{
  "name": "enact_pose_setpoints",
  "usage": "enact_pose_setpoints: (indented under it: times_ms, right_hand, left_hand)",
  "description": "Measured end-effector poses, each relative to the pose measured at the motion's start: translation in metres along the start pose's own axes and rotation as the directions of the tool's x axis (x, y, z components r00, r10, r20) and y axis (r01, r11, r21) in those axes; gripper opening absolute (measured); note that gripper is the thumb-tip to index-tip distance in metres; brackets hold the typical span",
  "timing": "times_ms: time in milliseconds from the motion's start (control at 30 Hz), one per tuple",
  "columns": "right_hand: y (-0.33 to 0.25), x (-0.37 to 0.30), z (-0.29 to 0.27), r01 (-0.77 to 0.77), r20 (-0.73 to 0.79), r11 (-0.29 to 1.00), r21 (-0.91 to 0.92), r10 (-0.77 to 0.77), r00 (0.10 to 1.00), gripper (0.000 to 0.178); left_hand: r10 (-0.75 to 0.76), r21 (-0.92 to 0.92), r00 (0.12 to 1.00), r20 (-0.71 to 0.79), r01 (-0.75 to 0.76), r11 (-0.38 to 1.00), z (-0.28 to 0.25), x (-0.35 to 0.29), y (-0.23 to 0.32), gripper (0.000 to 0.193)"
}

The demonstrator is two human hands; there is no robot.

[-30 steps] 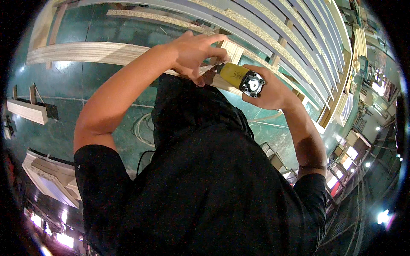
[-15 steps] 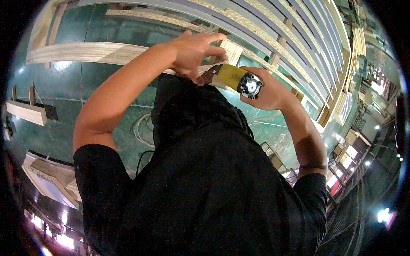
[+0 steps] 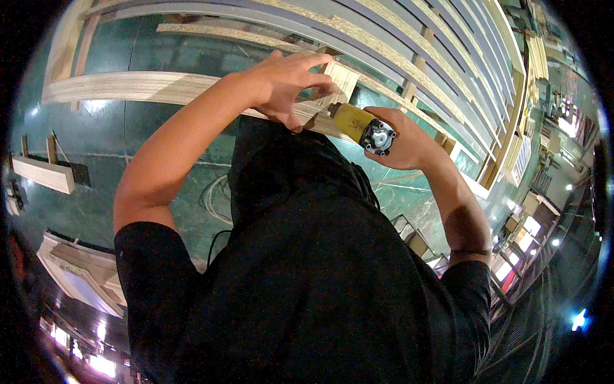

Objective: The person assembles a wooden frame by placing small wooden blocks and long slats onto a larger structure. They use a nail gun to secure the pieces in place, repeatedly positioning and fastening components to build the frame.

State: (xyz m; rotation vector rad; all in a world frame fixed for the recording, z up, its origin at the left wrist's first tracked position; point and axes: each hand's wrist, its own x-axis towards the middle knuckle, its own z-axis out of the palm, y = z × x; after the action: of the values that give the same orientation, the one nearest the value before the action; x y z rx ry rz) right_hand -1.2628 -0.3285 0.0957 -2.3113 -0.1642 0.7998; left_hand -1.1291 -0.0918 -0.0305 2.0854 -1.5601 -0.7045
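My right hand [image 3: 404, 137] is wrapped round a yellow and black nail gun [image 3: 358, 123], whose round black and silver end cap faces up. The gun's narrow nose points left, just above a pale wooden beam [image 3: 137, 88] that runs across in front of me. My left hand [image 3: 286, 88] spreads over this beam, fingers stretched to the right and thumb near its close edge. Beside those fingertips a short pale wood block [image 3: 343, 78] meets the beam. Whether the nose touches the wood, I cannot tell.
Beyond the beam lie long parallel slats [image 3: 390, 48] of a large frame. A loose strip [image 3: 224, 32] lies at the far left. Coiled hose or cable [image 3: 217, 197] rests on the green floor [image 3: 179, 179]. Panels [image 3: 83, 272] stand at the lower left.
The nail gun has shifted slightly right and toward me in my right hand. My left hand stays nearly in place over the beam.
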Motion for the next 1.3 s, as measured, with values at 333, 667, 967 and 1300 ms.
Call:
enact_pose_setpoints:
  times_ms: [333,667,967,1300]
  right_hand:
    - [0.013,-0.035,-0.01,-0.315,0.149,0.949,0.011,0.31,0.939,0.082]
    - [0.106,-0.176,0.007,-0.365,-0.027,0.889,0.277,0.386,0.922,0.075]
    - [0.239,-0.333,-0.012,-0.393,-0.079,0.817,0.422,0.466,0.881,0.07]
    - [0.314,-0.36,-0.064,-0.202,-0.153,0.969,0.145,0.224,0.962,0.06]
  left_hand:
    - [0.051,-0.232,0.994,-0.092,-0.072,0.97,0.005,0.005,-0.008,0.07]
    - [-0.187,-0.104,0.982,0.006,0.187,0.977,-0.02,0.031,0.038,0.081]
    - [-0.497,0.368,0.835,0.237,0.396,0.841,-0.05,0.116,0.107,0.096]
    - [0.181,0.092,0.971,-0.157,-0.168,0.981,0.145,0.326,0.296,0.115]
